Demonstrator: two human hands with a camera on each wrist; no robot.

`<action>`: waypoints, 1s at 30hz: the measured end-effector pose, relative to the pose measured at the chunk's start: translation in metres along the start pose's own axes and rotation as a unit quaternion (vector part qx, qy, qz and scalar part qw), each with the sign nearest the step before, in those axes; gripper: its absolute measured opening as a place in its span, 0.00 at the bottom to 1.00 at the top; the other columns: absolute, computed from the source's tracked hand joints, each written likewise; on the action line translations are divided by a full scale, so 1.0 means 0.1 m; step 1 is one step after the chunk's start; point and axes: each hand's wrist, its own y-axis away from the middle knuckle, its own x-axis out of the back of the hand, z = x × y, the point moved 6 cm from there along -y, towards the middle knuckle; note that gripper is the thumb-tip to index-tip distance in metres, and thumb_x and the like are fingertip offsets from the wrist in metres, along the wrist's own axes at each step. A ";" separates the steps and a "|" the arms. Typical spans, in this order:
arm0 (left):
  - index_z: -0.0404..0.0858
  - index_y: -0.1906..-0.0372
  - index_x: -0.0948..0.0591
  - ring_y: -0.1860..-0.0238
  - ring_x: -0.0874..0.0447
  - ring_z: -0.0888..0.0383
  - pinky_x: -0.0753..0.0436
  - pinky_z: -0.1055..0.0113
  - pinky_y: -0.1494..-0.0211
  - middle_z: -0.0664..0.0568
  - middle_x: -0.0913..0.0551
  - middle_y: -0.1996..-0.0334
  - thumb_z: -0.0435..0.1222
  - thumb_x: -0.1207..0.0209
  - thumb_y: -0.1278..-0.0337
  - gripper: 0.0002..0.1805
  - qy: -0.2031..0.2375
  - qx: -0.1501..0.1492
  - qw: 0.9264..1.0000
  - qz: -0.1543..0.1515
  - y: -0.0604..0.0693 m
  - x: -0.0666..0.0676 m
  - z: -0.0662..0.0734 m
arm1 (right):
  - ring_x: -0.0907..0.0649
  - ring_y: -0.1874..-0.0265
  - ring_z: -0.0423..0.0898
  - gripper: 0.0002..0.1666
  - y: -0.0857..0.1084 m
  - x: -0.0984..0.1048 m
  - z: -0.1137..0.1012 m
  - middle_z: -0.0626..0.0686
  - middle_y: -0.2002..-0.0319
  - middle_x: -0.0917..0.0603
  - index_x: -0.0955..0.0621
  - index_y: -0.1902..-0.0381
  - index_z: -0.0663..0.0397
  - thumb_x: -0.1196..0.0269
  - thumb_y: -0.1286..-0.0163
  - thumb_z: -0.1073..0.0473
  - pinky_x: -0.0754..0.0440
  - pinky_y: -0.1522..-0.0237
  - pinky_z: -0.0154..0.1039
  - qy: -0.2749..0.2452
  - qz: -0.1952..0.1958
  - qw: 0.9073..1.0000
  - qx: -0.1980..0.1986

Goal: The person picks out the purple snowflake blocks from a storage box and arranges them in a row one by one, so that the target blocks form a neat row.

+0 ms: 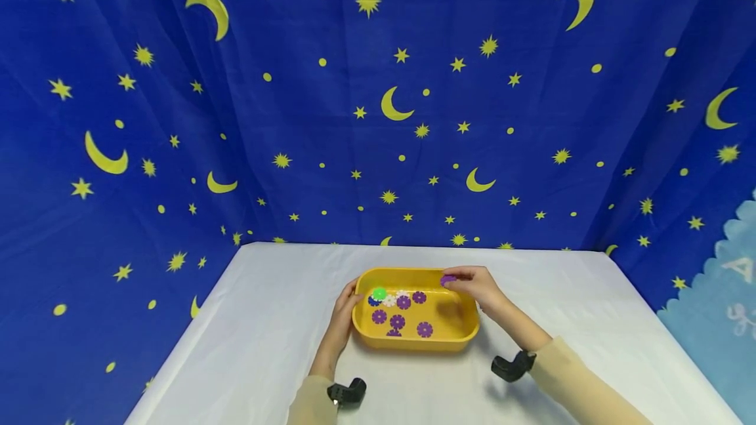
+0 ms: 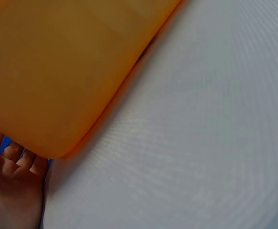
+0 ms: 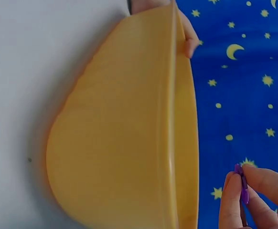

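A yellow plastic basin (image 1: 413, 344) stands on the white table. Several purple snowflake discs (image 1: 424, 329) lie on its floor, and a green disc (image 1: 379, 293), white discs (image 1: 388, 301) and a blue disc (image 1: 374, 301) lie together at its left side. My left hand (image 1: 341, 320) holds the basin's left end, its thumb hooked over the rim in the right wrist view. Over the basin's right back corner, my right hand (image 1: 481, 288) pinches a purple snowflake disc (image 3: 244, 187) between thumb and fingers. In the left wrist view the basin's outer wall hides the discs.
White cloth covers the table (image 1: 283, 300). A blue curtain (image 1: 331, 130) with yellow moons and stars rises behind and at both sides. Light blue material with white letters (image 1: 738, 271) hangs at the right. Black wrist cameras (image 1: 512, 366) sit on both wrists.
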 end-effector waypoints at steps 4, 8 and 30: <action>0.37 0.30 0.39 0.26 0.44 0.45 0.43 0.53 0.23 0.42 0.40 0.28 0.36 0.55 0.34 0.28 0.003 -0.005 1.000 -0.002 0.00 0.00 0.02 | 0.15 0.58 0.42 0.23 0.02 0.12 0.03 0.61 0.53 0.14 0.21 0.47 0.70 0.36 0.38 0.62 0.15 0.50 0.37 0.000 0.008 1.000 -0.002; 0.38 0.30 0.38 0.26 0.44 0.46 0.43 0.53 0.23 0.43 0.40 0.28 0.36 0.55 0.34 0.28 0.004 -0.007 1.000 -0.002 0.01 0.00 0.04 | 0.15 0.59 0.39 0.25 0.05 0.23 0.07 0.60 0.53 0.14 0.23 0.45 0.70 0.36 0.37 0.61 0.16 0.47 0.42 -0.010 0.011 1.000 -0.007; 0.39 0.29 0.40 0.26 0.45 0.46 0.44 0.53 0.22 0.44 0.41 0.27 0.37 0.55 0.32 0.28 0.009 -0.004 1.000 -0.008 0.02 0.00 0.02 | 0.16 0.68 0.30 0.29 0.23 0.69 0.44 0.55 0.58 0.12 0.28 0.42 0.77 0.36 0.38 0.64 0.14 0.51 0.42 -0.028 0.060 0.997 -0.035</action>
